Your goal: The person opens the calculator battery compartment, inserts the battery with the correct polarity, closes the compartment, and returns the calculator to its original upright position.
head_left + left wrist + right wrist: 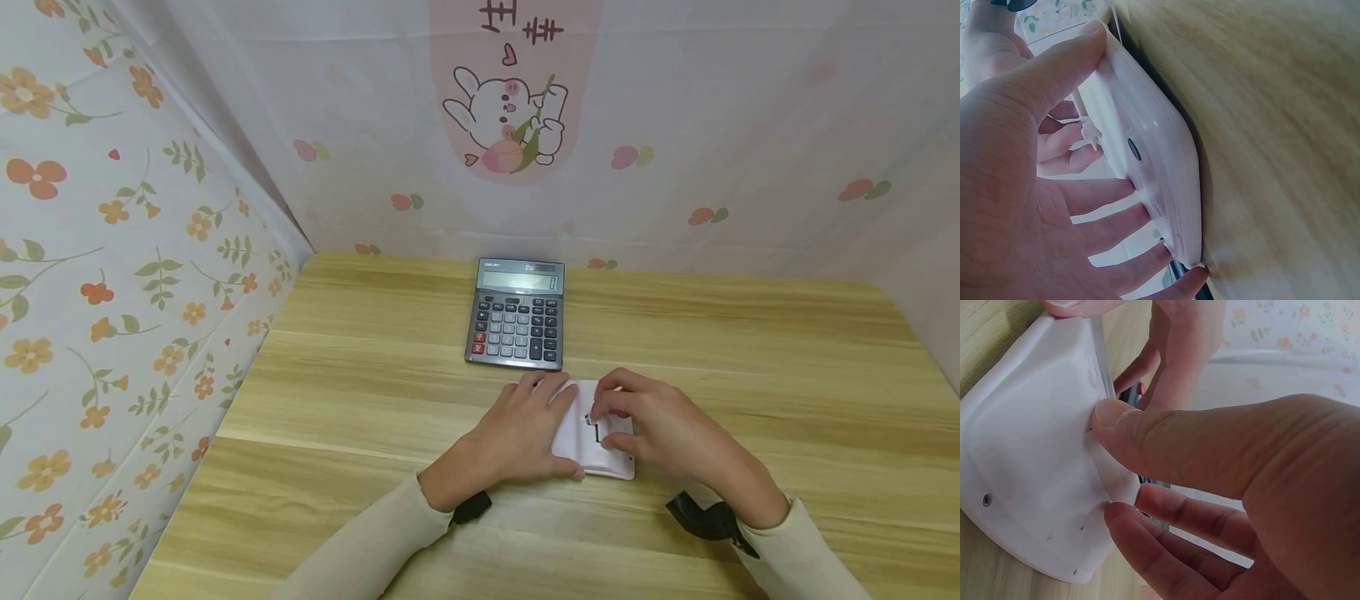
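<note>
A white plastic device point(592, 458), wedge-shaped like a desktop calculator, lies on the table with its screw-holed back up. My left hand point(525, 425) spans it from the left and holds it, thumb on the near edge, fingers toward the far edge. With thumb and fingers, my right hand point(660, 421) pinches a small white cover point(1113, 465) at the device's back. The cover's clip end point(1090, 130) stands off the surface in the left wrist view. A dark gap shows beside the cover in the head view; what lies under it is hidden. The device's front is out of sight.
Just beyond the device lies a grey calculator point(514, 312), face up, its display reading 0. The wooden table point(360, 350) ends at a printed curtain point(360, 108) behind and a floral curtain point(135, 292) on the left. Black wrist straps point(705, 518) show at both sleeves.
</note>
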{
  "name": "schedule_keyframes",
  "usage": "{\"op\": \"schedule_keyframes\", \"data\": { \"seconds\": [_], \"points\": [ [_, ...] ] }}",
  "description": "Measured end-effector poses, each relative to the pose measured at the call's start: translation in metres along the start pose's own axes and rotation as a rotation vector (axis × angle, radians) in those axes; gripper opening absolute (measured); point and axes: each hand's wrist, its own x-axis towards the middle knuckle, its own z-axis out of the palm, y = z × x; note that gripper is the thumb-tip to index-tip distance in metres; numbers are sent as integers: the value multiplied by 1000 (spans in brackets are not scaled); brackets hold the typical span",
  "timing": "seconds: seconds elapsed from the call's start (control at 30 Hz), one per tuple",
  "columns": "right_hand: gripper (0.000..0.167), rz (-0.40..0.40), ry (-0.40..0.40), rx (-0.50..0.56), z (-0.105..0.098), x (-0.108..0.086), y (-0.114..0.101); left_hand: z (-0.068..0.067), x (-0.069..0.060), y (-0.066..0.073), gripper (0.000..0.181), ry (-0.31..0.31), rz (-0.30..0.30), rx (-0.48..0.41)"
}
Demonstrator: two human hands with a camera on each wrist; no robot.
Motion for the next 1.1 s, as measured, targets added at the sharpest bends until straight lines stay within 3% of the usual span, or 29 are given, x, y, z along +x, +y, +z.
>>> {"op": "schedule_keyframes", "data": {
  "seconds": [1.1],
  "points": [
    [24, -29, 20, 5, -1, 0, 2, -1, 1, 0, 107, -4, -1, -12]
  ]
}}
